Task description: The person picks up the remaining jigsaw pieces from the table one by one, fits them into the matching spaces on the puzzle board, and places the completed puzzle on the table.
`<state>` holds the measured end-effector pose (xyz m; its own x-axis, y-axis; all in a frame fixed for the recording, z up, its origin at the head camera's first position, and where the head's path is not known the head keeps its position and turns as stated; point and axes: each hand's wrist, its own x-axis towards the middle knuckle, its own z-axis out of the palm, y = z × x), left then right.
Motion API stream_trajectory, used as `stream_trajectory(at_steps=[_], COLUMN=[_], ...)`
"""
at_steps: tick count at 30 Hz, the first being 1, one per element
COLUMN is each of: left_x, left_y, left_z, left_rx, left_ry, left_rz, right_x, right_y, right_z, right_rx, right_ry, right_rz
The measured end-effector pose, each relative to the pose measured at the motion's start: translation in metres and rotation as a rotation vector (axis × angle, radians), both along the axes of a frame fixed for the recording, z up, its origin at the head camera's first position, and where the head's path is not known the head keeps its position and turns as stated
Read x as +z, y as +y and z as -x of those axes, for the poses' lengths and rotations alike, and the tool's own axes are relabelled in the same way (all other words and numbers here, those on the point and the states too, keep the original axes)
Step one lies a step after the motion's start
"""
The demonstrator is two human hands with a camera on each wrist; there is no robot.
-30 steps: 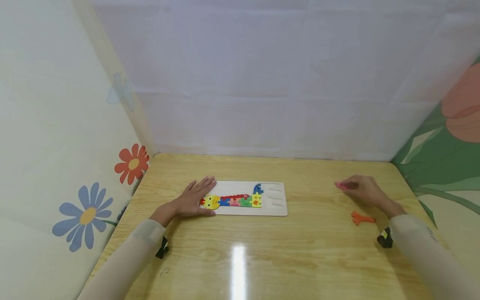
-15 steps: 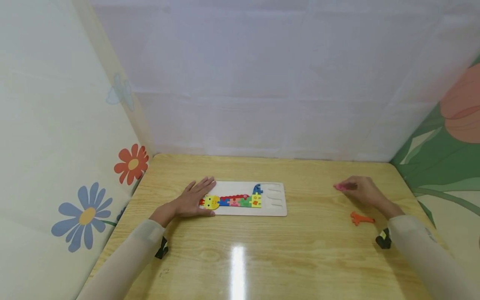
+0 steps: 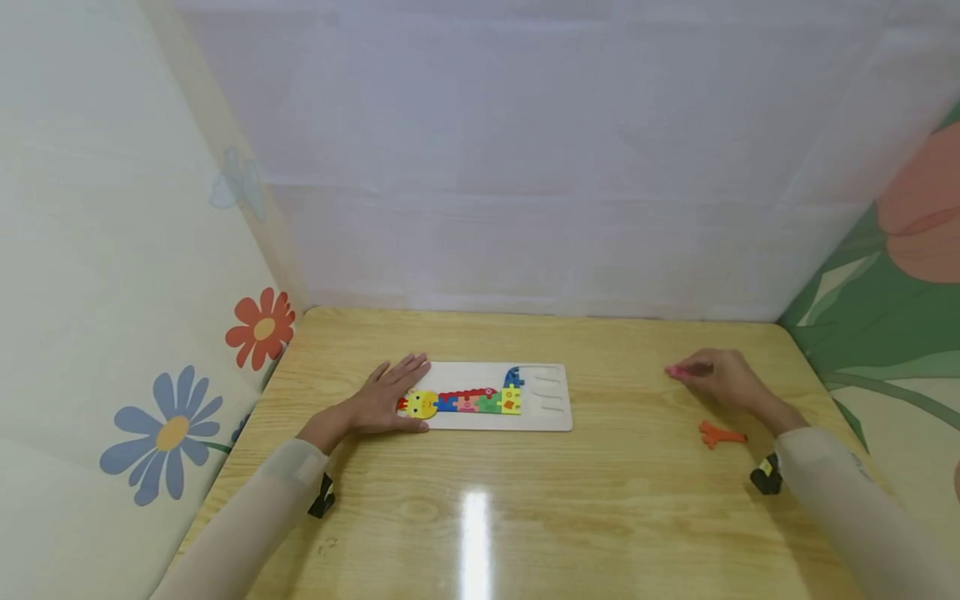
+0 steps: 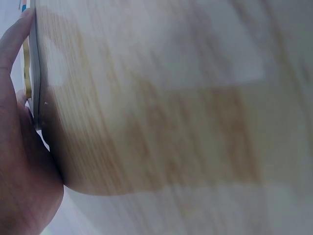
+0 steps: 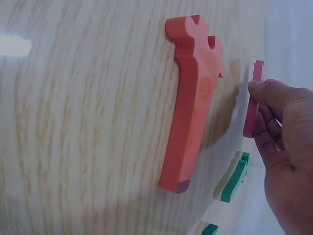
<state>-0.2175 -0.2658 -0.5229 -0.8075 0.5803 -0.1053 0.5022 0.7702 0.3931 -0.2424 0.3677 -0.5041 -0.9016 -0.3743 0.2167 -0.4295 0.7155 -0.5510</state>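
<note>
I see the person in long, pale cream sleeves: the left sleeve [image 3: 240,517] ends in a greyish cuff [image 3: 298,461], and the right sleeve [image 3: 847,508] carries a faint grey mark, too small for me to make out. Each wrist has a small black block, the left block [image 3: 322,497] and the right block [image 3: 765,477], the latter with a yellow patch.

You pinch a thin pink piece [image 5: 251,117] in your right hand [image 5: 296,139]. A long orange piece [image 5: 193,105], bumpy at one end and dark at the other tip, lies on the wooden table [image 5: 98,127], and a green piece [image 5: 234,178] sits near your hand. Another green bit [image 5: 210,229] peeks in at the bottom, and a white shine [image 5: 13,45] glows at the left.
</note>
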Motion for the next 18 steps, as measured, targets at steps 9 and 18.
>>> stream_trajectory(at_steps=[9,18], left_x=[-0.0003,-0.0003], left_y=[0.0000,0.0004], left_z=[0.0001,0.0011], left_rx=[0.004,0.008], left_ry=[-0.002,0.001], left_rz=[-0.012,-0.007], right_x=[0.0049,0.0090], right_y=[-0.0013,-0.0087], right_z=[-0.0007,0.0012], right_rx=[-0.012,0.015], right_ry=[0.016,0.098], right_rz=[-0.011,-0.047])
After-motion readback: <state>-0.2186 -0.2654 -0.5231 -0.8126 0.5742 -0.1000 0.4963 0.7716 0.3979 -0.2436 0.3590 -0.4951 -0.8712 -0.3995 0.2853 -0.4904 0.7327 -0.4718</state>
